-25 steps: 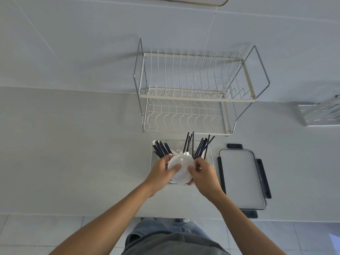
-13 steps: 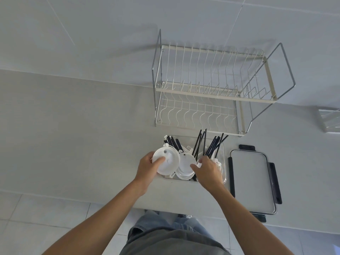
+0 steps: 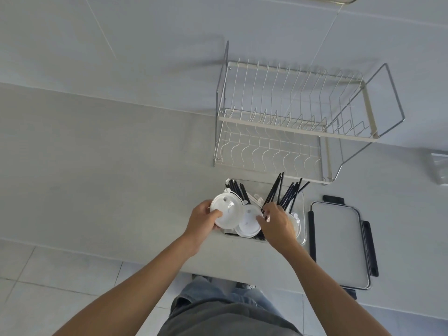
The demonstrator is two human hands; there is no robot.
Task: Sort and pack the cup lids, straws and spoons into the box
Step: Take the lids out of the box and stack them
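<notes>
**Left hand pulls a lid clear, right hand goes into the box**

Since a second ago both hands have split: they were together on one white lid over the box, now the left hand [image 3: 203,220] has carried a lid [image 3: 226,210] out to the box's left edge. Grip there is thumb on top, fingers curled under the rim, lid tilted, partly overlapping the box wall.

Right hand [image 3: 278,223] is down inside the clear box [image 3: 302,235], fingers bent toward a second lid [image 3: 249,220] lying in the box next to the held one. Can't tell if it is actually pinching anything; fingertips are hidden among the contents.

Box contents: black straws [image 3: 287,196] standing in a loose fan at the back right, another black bunch [image 3: 236,189] leaning at the back left, more white lids [image 3: 296,223] under and right of the right hand. Spoons not distinguishable.

Box sits on the pale desk [image 3: 109,178] near the front edge. Box cover with black clips [image 3: 339,243] lies flat just right of it. Wire dish rack [image 3: 291,122] stands behind, against the wall.
</notes>
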